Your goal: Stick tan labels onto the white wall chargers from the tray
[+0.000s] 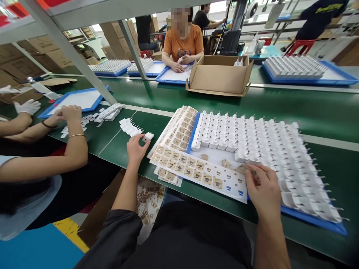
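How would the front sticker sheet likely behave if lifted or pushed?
The sticker sheet looks paper-thin, so it would probably flex and sag. That thinness also suggests it is light for its broad area. It overlaps other sheets, so a push might drag those along.

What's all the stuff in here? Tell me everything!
Bench: one, green, middle
Near tray: one, blue, front right
Packed chargers: many, white, rows on near tray
Held charger: one, white, front middle
Charger row: one, white, beside held charger
Sticker sheets: several, white and tan, by near tray
Tan pieces: few, tan, inside near tray
Open box: one, brown, across bench
Other trays: several, blue, left and far
Flat parts: many, white, left
Frame: one, grey, upper left
Cartons: many, brown, back left
Scraps: many, tan, below bench
Other people: several, mixed clothes, left and back
Left hand: one, bare, holding charger
Right hand: one, bare, at near tray
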Demonstrator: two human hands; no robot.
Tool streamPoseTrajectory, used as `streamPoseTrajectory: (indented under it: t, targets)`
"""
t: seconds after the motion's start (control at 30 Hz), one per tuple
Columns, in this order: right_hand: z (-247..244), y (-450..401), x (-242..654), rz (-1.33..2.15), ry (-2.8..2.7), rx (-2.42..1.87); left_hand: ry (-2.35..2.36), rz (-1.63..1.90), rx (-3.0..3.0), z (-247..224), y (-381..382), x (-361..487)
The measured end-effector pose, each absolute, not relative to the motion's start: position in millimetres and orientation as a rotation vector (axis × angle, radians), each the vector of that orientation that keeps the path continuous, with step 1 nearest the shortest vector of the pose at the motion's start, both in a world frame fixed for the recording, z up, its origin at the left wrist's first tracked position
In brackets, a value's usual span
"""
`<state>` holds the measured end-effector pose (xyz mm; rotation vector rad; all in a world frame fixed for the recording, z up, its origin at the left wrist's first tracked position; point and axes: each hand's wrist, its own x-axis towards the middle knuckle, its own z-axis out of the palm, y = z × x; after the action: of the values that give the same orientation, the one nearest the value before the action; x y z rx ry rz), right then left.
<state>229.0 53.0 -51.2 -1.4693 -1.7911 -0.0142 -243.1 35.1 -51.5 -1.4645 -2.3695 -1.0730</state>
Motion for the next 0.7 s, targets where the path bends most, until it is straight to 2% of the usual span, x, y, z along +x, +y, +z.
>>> streamPoseTrajectory:
  t: [0.1, 0.2, 0.4, 0.5, 0.7]
  targets:
    - [-48.8, 54.3, 229.8, -0.028, -1.829, -1.445, -2.472, -0.789, -1.355, -57.5, 30.3, -258.5]
    - [-42.9, 54.4, 227.4, 0.007, -1.936, -1.359, -2.461, -0.696, -1.289, -63.9, 28.3, -275.2]
    - [-31.0, 54.9, 213.7, 0.3, -2.147, -1.321, -2.301, -1.138, -1.308, -70.1, 39.9, -294.3]
    - [-30.0, 54.7, 207.9, 0.368, -2.194, -1.347, -2.24, -1.166, -1.488, -52.0, 43.4, -264.6]
    - [-31.7, 53.8, 206.1, 0.355, -2.25, -1.405, -1.92, -1.141, -2.453, -3.5, 30.6, -129.5]
